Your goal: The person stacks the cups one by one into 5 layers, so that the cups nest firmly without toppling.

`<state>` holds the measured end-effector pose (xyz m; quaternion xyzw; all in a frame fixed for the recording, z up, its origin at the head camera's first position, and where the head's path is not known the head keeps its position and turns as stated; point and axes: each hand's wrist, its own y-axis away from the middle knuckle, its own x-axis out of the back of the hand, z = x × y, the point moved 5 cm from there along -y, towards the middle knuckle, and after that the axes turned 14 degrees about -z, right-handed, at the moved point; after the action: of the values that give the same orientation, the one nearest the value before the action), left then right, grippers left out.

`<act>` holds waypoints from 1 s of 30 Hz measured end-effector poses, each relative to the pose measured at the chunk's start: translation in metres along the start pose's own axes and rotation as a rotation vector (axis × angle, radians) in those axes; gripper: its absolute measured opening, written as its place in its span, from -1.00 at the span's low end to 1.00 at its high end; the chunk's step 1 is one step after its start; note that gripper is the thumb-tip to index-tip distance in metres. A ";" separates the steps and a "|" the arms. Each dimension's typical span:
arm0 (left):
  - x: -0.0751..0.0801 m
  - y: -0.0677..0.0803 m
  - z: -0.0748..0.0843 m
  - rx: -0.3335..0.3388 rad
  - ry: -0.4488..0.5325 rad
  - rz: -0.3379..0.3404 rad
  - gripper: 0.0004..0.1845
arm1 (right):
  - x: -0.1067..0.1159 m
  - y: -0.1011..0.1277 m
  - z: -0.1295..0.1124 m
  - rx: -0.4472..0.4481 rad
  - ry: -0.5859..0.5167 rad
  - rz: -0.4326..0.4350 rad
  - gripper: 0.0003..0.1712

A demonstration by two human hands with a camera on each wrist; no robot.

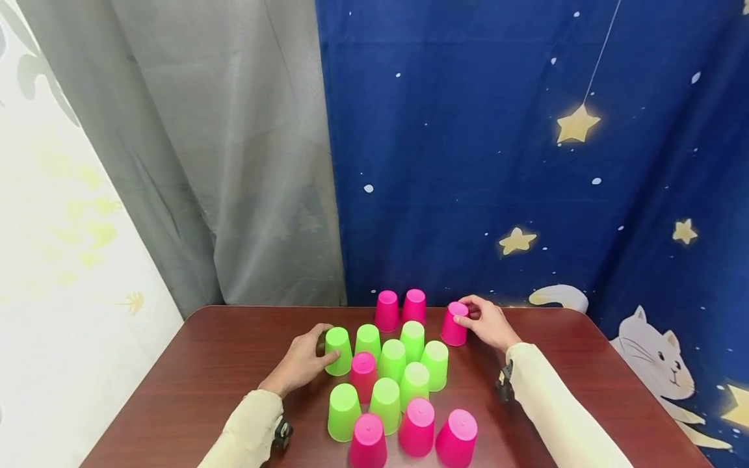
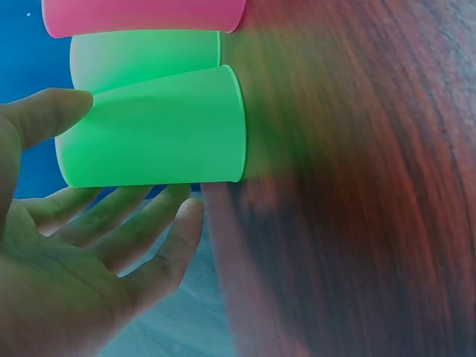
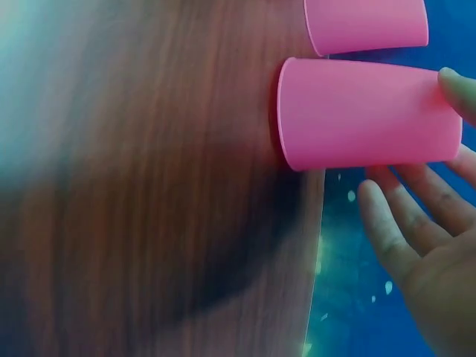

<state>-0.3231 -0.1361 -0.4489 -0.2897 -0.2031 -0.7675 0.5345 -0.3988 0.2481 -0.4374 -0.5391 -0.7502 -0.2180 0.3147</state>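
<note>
My left hand (image 1: 301, 361) holds an upside-down green cup (image 1: 338, 351), at the left end of the cup group. In the left wrist view its thumb lies on the wall of that green cup (image 2: 160, 130), with the fingers along the other side. At the table's far side, my right hand (image 1: 490, 324) grips an upside-down pink cup (image 1: 454, 324) between thumb and fingers. The right wrist view shows this pink cup (image 3: 368, 115) close to the tabletop, another pink cup (image 3: 368, 22) beyond it. Two more pink cups (image 1: 387, 312) stand left of it in the head view.
Several green cups (image 1: 393, 361) stand upside down in the middle, with a pink cup (image 1: 363, 377) among them. Along the near side are three pink cups (image 1: 417, 428). The brown table (image 1: 234, 364) ends at a grey curtain (image 1: 275, 195) and a blue starry curtain (image 1: 439, 162).
</note>
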 end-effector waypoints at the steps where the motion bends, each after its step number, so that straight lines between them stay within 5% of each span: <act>1: 0.000 -0.001 0.000 0.002 -0.003 -0.001 -0.50 | 0.000 -0.003 -0.001 -0.006 -0.002 0.004 -0.54; 15: -0.003 -0.007 0.001 0.001 0.010 -0.006 -0.50 | -0.009 -0.038 -0.008 -0.056 0.006 0.057 -0.54; 30: -0.001 -0.006 0.000 0.011 -0.028 0.011 -0.51 | -0.017 -0.044 -0.014 -0.074 -0.032 0.015 -0.53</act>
<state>-0.3286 -0.1338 -0.4495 -0.2986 -0.2132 -0.7594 0.5374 -0.4335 0.2132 -0.4392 -0.5594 -0.7426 -0.2347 0.2838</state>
